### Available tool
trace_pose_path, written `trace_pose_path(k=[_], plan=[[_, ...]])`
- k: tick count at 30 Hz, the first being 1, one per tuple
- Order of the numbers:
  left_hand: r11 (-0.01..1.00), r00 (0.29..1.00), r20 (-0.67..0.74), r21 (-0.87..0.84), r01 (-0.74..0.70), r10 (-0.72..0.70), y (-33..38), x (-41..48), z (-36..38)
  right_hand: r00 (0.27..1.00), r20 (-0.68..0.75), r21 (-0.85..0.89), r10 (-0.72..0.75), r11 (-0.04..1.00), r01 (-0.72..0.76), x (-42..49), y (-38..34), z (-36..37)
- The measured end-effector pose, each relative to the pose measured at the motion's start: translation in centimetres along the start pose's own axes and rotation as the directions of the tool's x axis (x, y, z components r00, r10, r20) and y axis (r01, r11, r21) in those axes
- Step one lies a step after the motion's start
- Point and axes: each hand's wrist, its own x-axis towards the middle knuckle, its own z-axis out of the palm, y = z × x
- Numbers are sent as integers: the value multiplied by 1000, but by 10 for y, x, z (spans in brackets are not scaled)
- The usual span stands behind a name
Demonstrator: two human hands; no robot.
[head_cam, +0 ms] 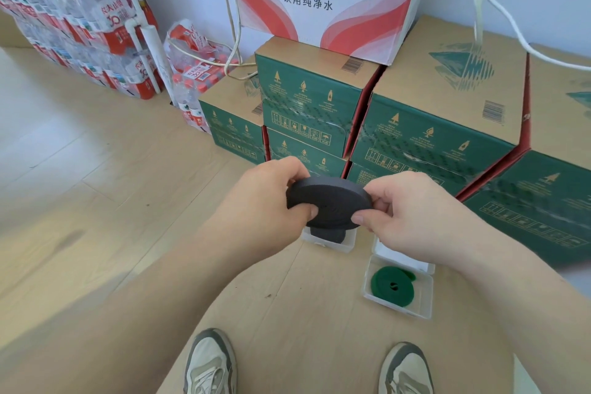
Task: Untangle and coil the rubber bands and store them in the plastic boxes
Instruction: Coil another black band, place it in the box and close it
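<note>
A black coiled rubber band (331, 203), wound into a flat disc, is held in the air above the floor. My left hand (265, 201) grips its left edge and my right hand (412, 211) pinches its right edge. Directly below it a clear plastic box (347, 243) stands on the floor with another dark coil (329, 235) inside, mostly hidden by the held disc. To the right a second clear plastic box (425, 297) lies open, and a green coiled band (391, 285) rests in it.
Green and brown cartons (431, 125) are stacked just behind the boxes, with a white and red carton (323, 0) on top. Packs of bottled water (80, 25) stand at the left wall. White cables (511, 22) hang down. My two shoes (211, 365) are on the wooden floor.
</note>
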Motion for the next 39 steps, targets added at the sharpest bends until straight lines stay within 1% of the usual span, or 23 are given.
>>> trace_pose_path(k=[2,4,6,8,10,13,18,20,21,23,25,27,30,32,36,39], plan=[[984,992,-50,148,-104,112,4,-3,5,1000,19,-98,-22,995,24,-1,-4,3],[947,973,-46,245,-207,225,8,-5,11,999,33,-169,-35,985,40,-3,-6,6],[924,964,-22,292,-248,266,9,-6,13,998,9,-170,-54,984,55,-4,-6,7],[941,971,-34,256,-220,236,8,-4,11,999,-38,-58,-36,998,34,-4,-5,5],[970,986,-39,193,-151,161,6,-2,7,999,-48,47,-1,999,3,-4,-4,2],[997,999,-2,66,-31,32,2,0,4,999,-44,69,-4,998,7,-2,1,1],[999,998,51,-12,43,-43,-4,2,5,999,-50,103,-5,995,10,0,2,0],[999,997,65,14,39,-40,-3,1,6,997,-73,102,-8,995,15,0,1,1],[998,999,52,65,6,-9,-1,0,7,996,-85,82,-14,996,21,-1,0,2],[977,995,6,186,-100,101,4,-5,11,995,-92,-10,-36,999,35,-3,-2,6],[952,982,-5,248,-181,188,10,-8,15,994,-91,-94,-60,994,52,-4,-3,9],[939,980,24,282,-197,199,13,-8,16,991,-110,-70,-70,996,63,-4,-4,10],[960,987,36,231,-161,157,10,-6,13,994,-112,94,-10,995,21,-3,-3,7],[972,992,30,194,-129,126,8,-4,10,996,-93,153,13,988,1,-1,-2,4],[992,999,16,115,-49,47,3,0,9,994,-103,187,27,982,-7,0,5,4],[1000,1000,11,19,-20,20,0,1,10,984,-179,185,15,983,18,0,7,4]])
